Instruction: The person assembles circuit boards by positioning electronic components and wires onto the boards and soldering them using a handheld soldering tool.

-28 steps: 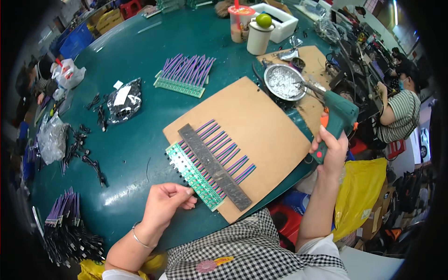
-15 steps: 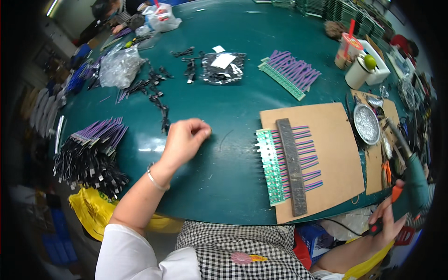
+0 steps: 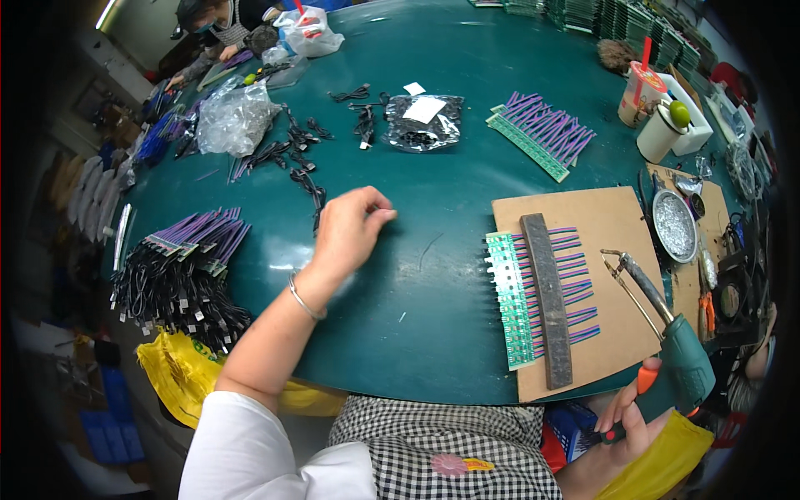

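Green soldering gun [image 3: 679, 354] sits gripped in the right hand [image 3: 631, 414], near right; the left hand [image 3: 346, 233], fingers loosely curled and empty, hovers over bare table [image 3: 433, 125]. Its hot tip could singe the wired circuit strip [image 3: 510, 300].

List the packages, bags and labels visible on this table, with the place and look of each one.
Dark shiny bag: far centre, flat.
White label: on that bag, rectangular.
Clear plastic bag: far left, crumpled.
White-and-red plastic bag: far edge, knotted.
Yellow bag: below the near left edge.
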Demonstrator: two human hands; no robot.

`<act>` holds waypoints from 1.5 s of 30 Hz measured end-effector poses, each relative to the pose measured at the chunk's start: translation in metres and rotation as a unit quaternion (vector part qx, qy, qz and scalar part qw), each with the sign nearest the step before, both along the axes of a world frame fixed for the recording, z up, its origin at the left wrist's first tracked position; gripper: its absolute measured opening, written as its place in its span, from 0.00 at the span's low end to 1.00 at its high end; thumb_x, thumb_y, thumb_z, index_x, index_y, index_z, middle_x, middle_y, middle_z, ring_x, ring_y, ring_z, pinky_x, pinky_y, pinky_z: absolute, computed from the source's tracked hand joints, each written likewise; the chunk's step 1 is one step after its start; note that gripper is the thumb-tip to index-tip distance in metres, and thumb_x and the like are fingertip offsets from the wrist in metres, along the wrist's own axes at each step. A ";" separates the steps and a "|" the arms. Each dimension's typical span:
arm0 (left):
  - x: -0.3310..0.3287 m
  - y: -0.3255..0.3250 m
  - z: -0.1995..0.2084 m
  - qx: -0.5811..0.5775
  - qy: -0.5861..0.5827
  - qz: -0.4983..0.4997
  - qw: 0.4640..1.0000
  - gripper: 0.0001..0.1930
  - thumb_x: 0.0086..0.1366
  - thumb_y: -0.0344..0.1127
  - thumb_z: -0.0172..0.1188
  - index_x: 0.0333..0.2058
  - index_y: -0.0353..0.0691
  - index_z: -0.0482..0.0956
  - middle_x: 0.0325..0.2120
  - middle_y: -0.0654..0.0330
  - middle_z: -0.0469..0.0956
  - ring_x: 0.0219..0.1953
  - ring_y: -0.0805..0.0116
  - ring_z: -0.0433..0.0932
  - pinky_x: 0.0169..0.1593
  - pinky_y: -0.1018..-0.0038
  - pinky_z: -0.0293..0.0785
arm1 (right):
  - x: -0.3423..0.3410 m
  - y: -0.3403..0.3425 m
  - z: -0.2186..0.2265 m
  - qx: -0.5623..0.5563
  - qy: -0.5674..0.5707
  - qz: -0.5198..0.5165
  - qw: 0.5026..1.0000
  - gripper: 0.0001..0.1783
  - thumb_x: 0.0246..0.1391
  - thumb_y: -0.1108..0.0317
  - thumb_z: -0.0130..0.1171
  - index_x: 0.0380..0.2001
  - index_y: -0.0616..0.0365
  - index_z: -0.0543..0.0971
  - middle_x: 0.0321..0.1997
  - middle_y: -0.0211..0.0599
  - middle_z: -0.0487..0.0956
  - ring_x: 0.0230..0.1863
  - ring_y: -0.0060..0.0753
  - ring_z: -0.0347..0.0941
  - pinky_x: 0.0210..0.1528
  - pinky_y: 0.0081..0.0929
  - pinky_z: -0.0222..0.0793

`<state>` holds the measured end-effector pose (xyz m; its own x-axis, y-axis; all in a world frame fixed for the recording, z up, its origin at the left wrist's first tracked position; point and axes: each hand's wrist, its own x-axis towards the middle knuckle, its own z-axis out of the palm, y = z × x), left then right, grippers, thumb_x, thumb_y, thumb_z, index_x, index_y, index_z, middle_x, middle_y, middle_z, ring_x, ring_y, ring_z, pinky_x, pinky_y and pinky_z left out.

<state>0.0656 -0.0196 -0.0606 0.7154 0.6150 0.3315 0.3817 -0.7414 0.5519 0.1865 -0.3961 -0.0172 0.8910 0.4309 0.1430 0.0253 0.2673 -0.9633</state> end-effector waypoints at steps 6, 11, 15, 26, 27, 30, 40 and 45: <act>0.007 -0.127 0.049 -0.089 -0.164 -0.260 0.947 0.07 0.47 0.27 0.64 0.27 0.36 0.79 0.23 0.59 0.78 0.25 0.65 0.77 0.32 0.76 0.74 | -0.030 0.030 -0.002 -0.069 0.008 -0.002 0.998 0.36 0.39 0.68 0.60 0.51 0.71 0.57 0.15 0.38 0.68 0.10 0.23 0.61 0.11 0.15 0.59; -0.003 -0.180 0.043 -0.046 -0.219 -0.375 0.900 0.09 0.49 0.28 0.57 0.31 0.34 0.78 0.30 0.58 0.77 0.32 0.64 0.76 0.32 0.74 0.75 | -0.044 0.039 -0.011 -0.130 0.016 0.037 0.991 0.36 0.37 0.73 0.63 0.51 0.70 0.60 0.29 0.41 0.72 0.19 0.22 0.66 0.20 0.16 0.64; -0.001 -0.184 0.045 -0.023 -0.210 -0.402 0.891 0.11 0.50 0.28 0.55 0.34 0.33 0.78 0.30 0.56 0.76 0.33 0.64 0.76 0.31 0.75 0.74 | -0.046 0.035 -0.011 -0.134 -0.008 0.027 0.991 0.34 0.37 0.79 0.63 0.50 0.70 0.61 0.42 0.43 0.70 0.25 0.24 0.69 0.26 0.19 0.67; -0.006 -0.174 0.034 -0.349 -0.016 -0.385 0.854 0.06 0.50 0.29 0.65 0.28 0.35 0.80 0.22 0.58 0.79 0.21 0.66 0.77 0.22 0.75 0.71 | -0.028 0.008 -0.023 -0.251 -0.141 0.286 0.914 0.33 0.42 0.82 0.58 0.54 0.66 0.60 0.37 0.39 0.73 0.30 0.26 0.71 0.34 0.21 0.68; -0.006 -0.173 0.032 -0.354 -0.014 -0.390 0.850 0.06 0.50 0.29 0.65 0.28 0.35 0.80 0.22 0.58 0.79 0.21 0.66 0.77 0.22 0.75 0.71 | -0.028 0.008 -0.023 -0.256 -0.136 0.281 0.915 0.33 0.42 0.82 0.58 0.54 0.66 0.60 0.37 0.39 0.73 0.30 0.26 0.71 0.34 0.21 0.68; -0.005 -0.171 0.032 -0.408 0.014 -0.396 0.823 0.04 0.50 0.27 0.63 0.26 0.35 0.80 0.22 0.58 0.79 0.22 0.68 0.78 0.24 0.77 0.73 | -0.025 0.009 -0.023 -0.258 -0.103 0.331 0.902 0.28 0.45 0.79 0.59 0.51 0.66 0.62 0.25 0.34 0.75 0.30 0.25 0.72 0.35 0.19 0.67; 0.018 -0.146 0.005 -0.631 0.030 -0.086 0.771 0.06 0.58 0.26 0.56 0.29 0.26 0.77 0.24 0.53 0.79 0.25 0.72 0.78 0.32 0.80 0.76 | -0.041 -0.001 -0.019 -0.115 0.071 0.009 0.991 0.35 0.40 0.68 0.65 0.49 0.69 0.61 0.16 0.40 0.71 0.13 0.27 0.66 0.17 0.19 0.66; 0.022 -0.140 -0.001 -0.640 0.040 -0.076 0.763 0.06 0.58 0.27 0.57 0.28 0.27 0.77 0.23 0.54 0.79 0.24 0.73 0.78 0.30 0.80 0.76 | -0.046 -0.020 -0.029 -0.088 0.109 -0.003 0.990 0.34 0.39 0.68 0.66 0.47 0.70 0.62 0.13 0.36 0.68 0.10 0.25 0.62 0.11 0.19 0.63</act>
<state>0.0872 -0.1594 -0.0621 0.7978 0.3057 -0.5196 0.4149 0.3468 0.8412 0.1400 -0.4161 -0.0464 0.8949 0.4269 -0.1298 -0.1876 0.0961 -0.9775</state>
